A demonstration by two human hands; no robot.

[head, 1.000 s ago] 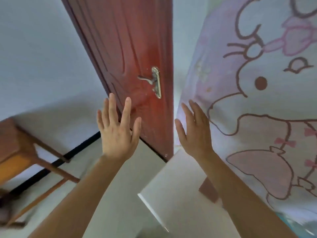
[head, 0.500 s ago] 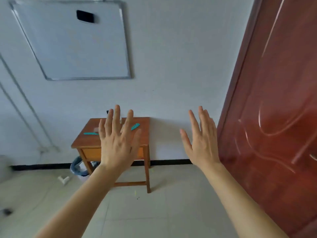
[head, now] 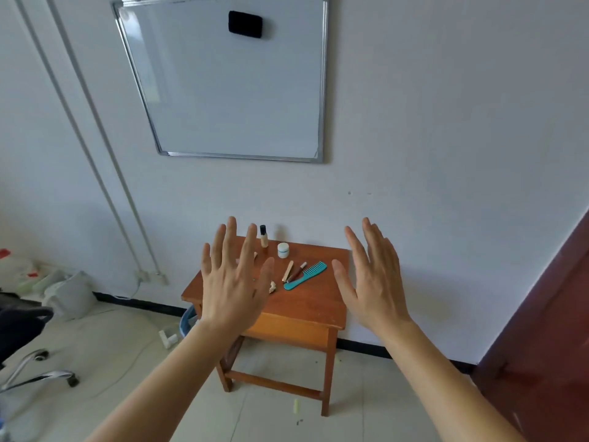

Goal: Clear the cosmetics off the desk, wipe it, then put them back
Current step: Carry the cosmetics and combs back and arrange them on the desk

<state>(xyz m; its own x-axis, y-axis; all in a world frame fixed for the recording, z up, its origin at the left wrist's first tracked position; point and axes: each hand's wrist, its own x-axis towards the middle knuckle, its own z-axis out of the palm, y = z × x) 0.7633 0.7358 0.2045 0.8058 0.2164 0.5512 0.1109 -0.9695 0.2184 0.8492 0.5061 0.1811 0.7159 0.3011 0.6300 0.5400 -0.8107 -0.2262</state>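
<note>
A small wooden desk (head: 306, 306) stands against the white wall ahead. On it are a teal comb (head: 305, 275), a small bottle with a black cap (head: 263, 236), a white jar (head: 283, 250), a tan stick (head: 287, 271) and a dark red pencil (head: 297, 272). A small pale item (head: 272, 286) shows beside my thumb. My left hand (head: 231, 279) is raised, fingers spread, empty, and it hides the desk's left part. My right hand (head: 371, 277) is also raised and open, to the right of the desk top. Both hands are well short of the desk.
A whiteboard (head: 229, 81) with a black eraser (head: 245, 24) hangs above the desk. A dark red door (head: 548, 330) is at the right. A blue bin (head: 188, 320) sits by the desk's left leg. An office chair base (head: 38, 368) and bags (head: 68, 293) are at left.
The view has swung left from the door to the desk and come closer, so the cosmetics are now visible. Both hands stay raised and open.
</note>
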